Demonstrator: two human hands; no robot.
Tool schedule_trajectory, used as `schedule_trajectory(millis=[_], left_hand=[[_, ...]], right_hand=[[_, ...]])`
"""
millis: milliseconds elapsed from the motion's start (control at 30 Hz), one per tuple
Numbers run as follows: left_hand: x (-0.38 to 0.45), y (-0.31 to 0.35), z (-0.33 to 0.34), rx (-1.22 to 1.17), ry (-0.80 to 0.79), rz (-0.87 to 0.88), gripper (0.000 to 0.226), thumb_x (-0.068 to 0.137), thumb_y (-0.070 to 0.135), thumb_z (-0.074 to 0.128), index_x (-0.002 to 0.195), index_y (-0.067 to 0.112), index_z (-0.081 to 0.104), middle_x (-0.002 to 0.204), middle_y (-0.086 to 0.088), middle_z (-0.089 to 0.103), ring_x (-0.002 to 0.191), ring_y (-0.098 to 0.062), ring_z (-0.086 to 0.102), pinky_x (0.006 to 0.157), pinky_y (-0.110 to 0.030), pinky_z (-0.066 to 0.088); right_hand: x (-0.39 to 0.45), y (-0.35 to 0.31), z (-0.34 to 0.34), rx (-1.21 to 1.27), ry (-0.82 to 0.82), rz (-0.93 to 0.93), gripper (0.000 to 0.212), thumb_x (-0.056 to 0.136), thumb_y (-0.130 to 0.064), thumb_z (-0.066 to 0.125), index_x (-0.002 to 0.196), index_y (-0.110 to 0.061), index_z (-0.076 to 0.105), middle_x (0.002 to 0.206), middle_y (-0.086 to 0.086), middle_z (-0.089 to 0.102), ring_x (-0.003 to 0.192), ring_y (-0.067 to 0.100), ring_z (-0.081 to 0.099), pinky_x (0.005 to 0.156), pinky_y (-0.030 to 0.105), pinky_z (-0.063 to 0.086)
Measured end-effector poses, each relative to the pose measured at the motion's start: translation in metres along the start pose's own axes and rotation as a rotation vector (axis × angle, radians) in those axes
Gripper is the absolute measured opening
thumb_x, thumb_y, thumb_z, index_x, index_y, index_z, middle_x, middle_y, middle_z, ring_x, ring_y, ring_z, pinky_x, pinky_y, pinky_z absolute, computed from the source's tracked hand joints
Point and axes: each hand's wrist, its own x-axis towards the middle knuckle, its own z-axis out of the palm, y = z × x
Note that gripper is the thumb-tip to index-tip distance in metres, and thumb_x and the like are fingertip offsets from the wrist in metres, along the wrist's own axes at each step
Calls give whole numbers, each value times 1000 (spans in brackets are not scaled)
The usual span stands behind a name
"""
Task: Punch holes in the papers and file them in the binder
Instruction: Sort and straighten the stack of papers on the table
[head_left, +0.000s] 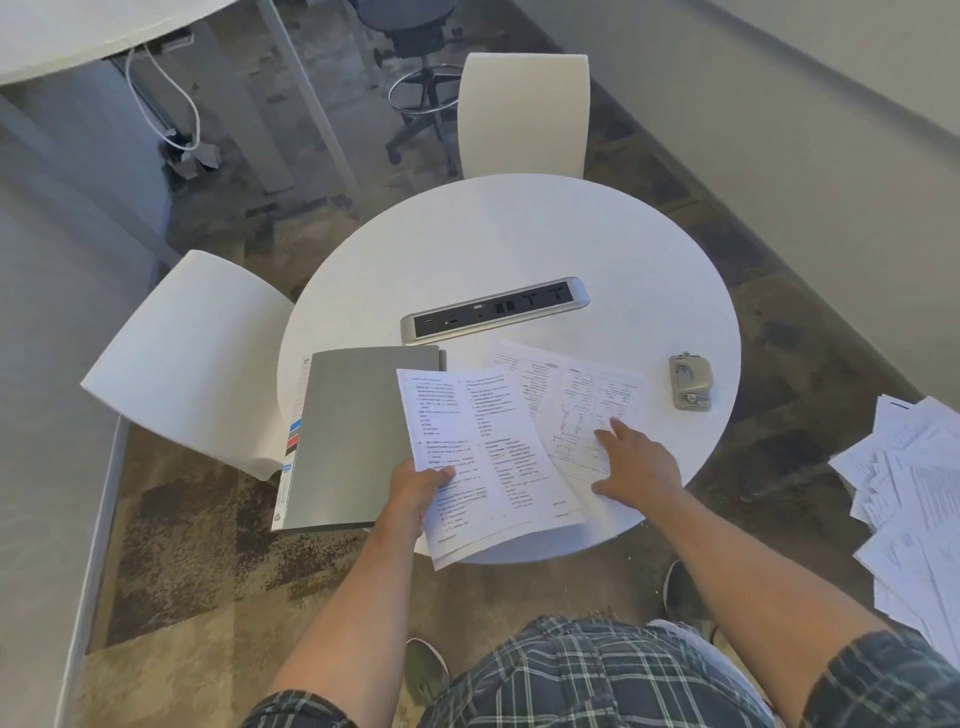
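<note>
A grey binder (358, 436) lies closed on the left part of the round white table (519, 249), with coloured tabs along its left edge. My left hand (415, 493) grips a few printed sheets (488, 457) by their lower left edge, above the binder's right side. My right hand (636, 462) rests with spread fingers on more printed sheets (571, 400) that lie flat on the table. A grey hole punch (691, 382) sits alone at the table's right edge, apart from both hands.
A silver power and socket strip (493, 310) is set into the table's middle. White chairs stand at the far side (523, 114) and at the left (192, 358). A loose heap of papers (914, 493) lies at the right edge of view.
</note>
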Motion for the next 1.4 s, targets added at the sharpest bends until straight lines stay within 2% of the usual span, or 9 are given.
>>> schedule_trajectory(millis=[133, 300, 433, 567, 667, 767, 867, 967, 1400], left_hand=[[0, -5, -1, 7, -2, -8, 29, 91, -1, 73, 119, 2, 69, 116, -20, 73, 93, -34, 70, 81, -40, 57], [1, -6, -2, -10, -9, -15, 33, 91, -1, 73, 124, 1, 69, 116, -19, 73, 96, -35, 71, 79, -41, 59], [3, -5, -1, 2, 0, -20, 35, 91, 1, 74, 125, 1, 69, 118, -19, 74, 103, -39, 72, 87, -47, 59], [4, -4, -2, -7, -12, -20, 32, 91, 1, 74, 122, 3, 69, 114, -17, 75, 92, -33, 72, 81, -43, 59], [1, -1, -3, -11, -28, -9, 27, 92, 1, 73, 119, 6, 69, 108, -14, 75, 87, -28, 72, 71, -36, 59], [1, 0, -5, -11, -31, 3, 28, 93, 4, 73, 120, 6, 69, 111, -14, 75, 89, -29, 73, 73, -37, 60], [1, 0, -7, -25, -29, 9, 31, 92, 4, 74, 123, 5, 69, 114, -15, 75, 95, -32, 73, 82, -43, 60], [0, 2, -8, -32, -28, 15, 29, 92, 4, 74, 120, 7, 70, 109, -12, 76, 91, -28, 73, 75, -39, 60], [4, 4, -2, 6, -38, -1, 28, 89, -4, 74, 114, 6, 69, 107, -14, 75, 96, -33, 73, 86, -46, 59]], right_hand=[[0, 2, 8, -142, -26, -25, 81, 87, -52, 66, 155, -24, 33, 166, 2, 28, 135, 24, 51, 97, 39, 53], [3, -3, 6, -288, 18, -109, 57, 93, -47, 58, 141, -19, 45, 130, 7, 55, 95, 23, 66, 76, 33, 57], [4, -9, 10, -373, -19, -145, 54, 96, -32, 50, 146, -13, 41, 155, 27, 40, 103, 33, 67, 77, 35, 52], [-3, -13, 20, -397, -8, -206, 46, 98, -11, 51, 142, -10, 41, 159, 34, 30, 113, 41, 62, 87, 41, 55], [-9, -12, 19, -406, 36, -210, 40, 100, -5, 47, 139, -8, 44, 152, 28, 43, 106, 37, 65, 79, 40, 55], [-12, -13, 8, -295, 69, -120, 36, 99, -7, 45, 135, -13, 46, 113, 7, 66, 84, 24, 69, 71, 35, 58], [-10, -13, -5, -139, 106, -9, 35, 98, -10, 44, 133, -15, 44, 88, 1, 68, 66, 20, 62, 61, 30, 52], [-7, -15, -16, -3, 158, 82, 30, 97, -11, 45, 127, -16, 44, 75, -1, 57, 57, 15, 54, 52, 26, 42], [-5, -40, -41, 160, 478, 121, 35, 97, -13, 49, 131, -18, 53, 87, 2, 72, 57, 24, 52, 45, 23, 28]])
